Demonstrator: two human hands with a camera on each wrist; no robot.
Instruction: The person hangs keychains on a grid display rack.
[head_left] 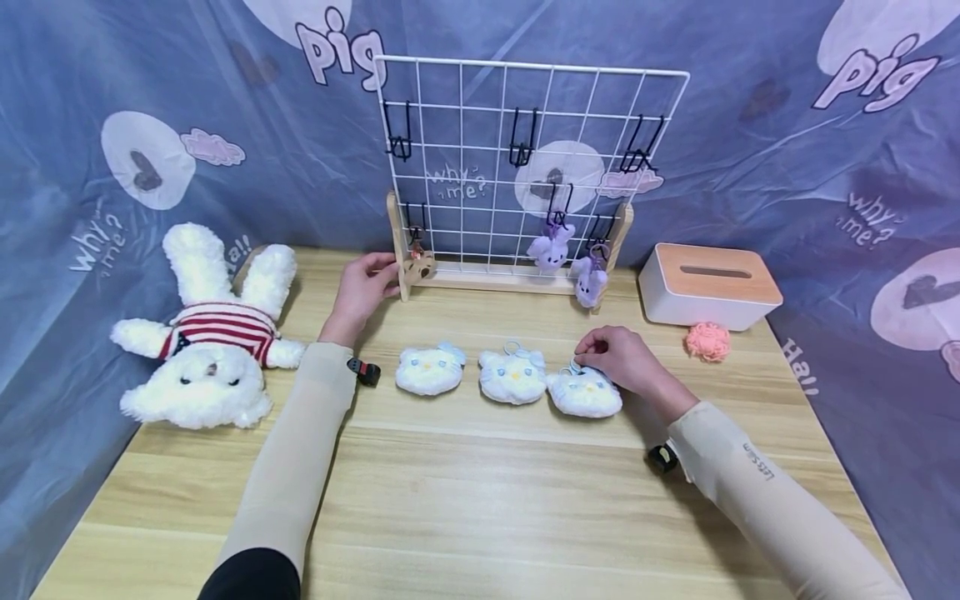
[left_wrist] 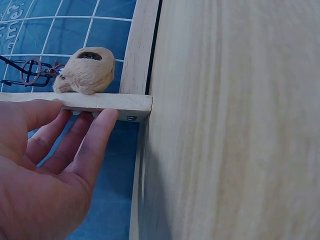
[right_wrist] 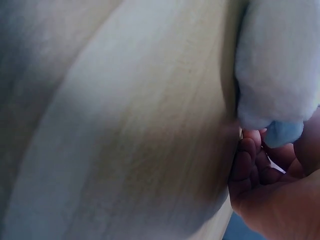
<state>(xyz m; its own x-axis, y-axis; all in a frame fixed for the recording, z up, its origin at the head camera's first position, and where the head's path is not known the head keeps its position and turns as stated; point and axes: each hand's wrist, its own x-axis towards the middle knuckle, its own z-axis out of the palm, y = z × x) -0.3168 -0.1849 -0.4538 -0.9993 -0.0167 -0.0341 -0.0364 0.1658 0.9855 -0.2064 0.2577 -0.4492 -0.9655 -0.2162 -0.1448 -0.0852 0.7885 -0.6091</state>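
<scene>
My left hand (head_left: 363, 287) holds the left post of the wooden stand (left_wrist: 100, 102), thumb and fingertips at its edge. Close by, a brown plush keychain (head_left: 419, 265) hangs from a black hook. With its fingertips, my right hand (head_left: 621, 357) pinches the ring at the top of a white cat-face plush keychain (head_left: 586, 395) with a blue bow, the rightmost in a row of three on the table. To its left lie the middle cat plush keychain (head_left: 513, 379) and the left one (head_left: 429, 372). The right wrist view shows the plush (right_wrist: 280, 60) above curled fingers (right_wrist: 247, 165).
A white wire grid (head_left: 491, 167) rises from the stand with several black hooks. Two purple plush keychains (head_left: 552, 248) hang at its lower right. A white stuffed toy (head_left: 217, 333) lies at left. At right are a tissue box (head_left: 708, 287) and a coral pompom-like ball (head_left: 707, 342).
</scene>
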